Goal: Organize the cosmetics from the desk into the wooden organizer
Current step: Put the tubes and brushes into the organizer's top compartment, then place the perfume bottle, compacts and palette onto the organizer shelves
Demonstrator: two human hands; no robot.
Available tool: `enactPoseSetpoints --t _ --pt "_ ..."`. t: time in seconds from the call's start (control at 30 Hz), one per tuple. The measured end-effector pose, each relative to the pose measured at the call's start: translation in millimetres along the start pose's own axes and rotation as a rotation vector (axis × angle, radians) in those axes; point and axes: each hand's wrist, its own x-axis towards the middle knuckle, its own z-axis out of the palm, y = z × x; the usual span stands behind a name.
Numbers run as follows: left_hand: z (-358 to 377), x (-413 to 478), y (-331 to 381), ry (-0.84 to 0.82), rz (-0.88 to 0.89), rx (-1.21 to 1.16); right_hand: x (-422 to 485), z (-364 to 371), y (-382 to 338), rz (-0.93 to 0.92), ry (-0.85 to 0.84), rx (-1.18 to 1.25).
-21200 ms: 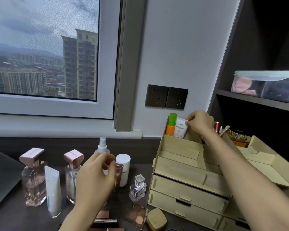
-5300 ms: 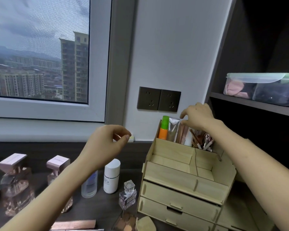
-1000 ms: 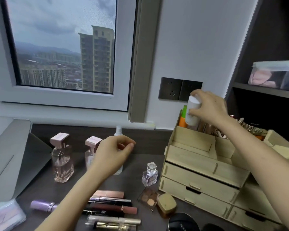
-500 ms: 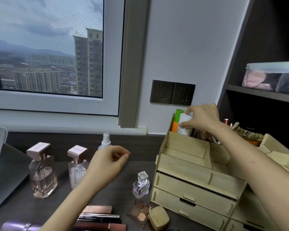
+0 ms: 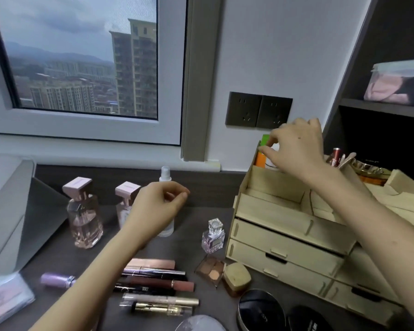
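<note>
At the pale wooden organizer's (image 5: 282,237) back-left corner, your right hand (image 5: 296,149) pinches a light, smooth white bottle (image 5: 274,154) near its top; your left hand (image 5: 158,206) hangs loosely curled, holding nothing.

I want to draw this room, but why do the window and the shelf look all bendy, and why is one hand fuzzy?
Head view: its wide-angle lens bows straight lines, so the window frame and shelf edge lean near the picture's sides. The right hand, at the back of the wooden organizer, is smeared, probably by motion, while the left hand looks sharper. Daylight is soft and grey.
</note>
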Motion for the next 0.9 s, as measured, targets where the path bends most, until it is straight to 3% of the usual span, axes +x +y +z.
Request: enactPoseSetpoints --t 0.1,0.2,0.27,0.33,0.4,0.47,0.7,0.9 --pt "-15 -15 -9 0.008 -0.024 0.000 -36 -27 -44 -0.078 -0.040 0.382" --pt "-30 -35 -24 -0.006 -0.056 0.047 -82 -31 -84 -0.202 -0.321 0.634" --pt "-39 -50 -33 -0.031 -0.084 0.061 -110 -12 -103 -0.251 -0.513 0.631" --pt "-44 -64 -41 -0.046 -0.104 0.088 -132 7 -114 -0.272 -0.598 0.498" --pt "-49 -77 -49 -0.047 -0.125 0.137 -147 17 -117 -0.219 -0.614 0.434" --pt "-56 -91 -60 -0.067 -0.163 0.217 -157 19 -122 -0.173 -0.621 0.527" --pt "-61 -147 -91 -0.310 -0.440 0.714 -178 23 -164 -0.240 -0.594 0.622" --pt "-57 -159 -92 -0.285 -0.556 0.693 -179 22 -192 -0.233 -0.517 0.646"
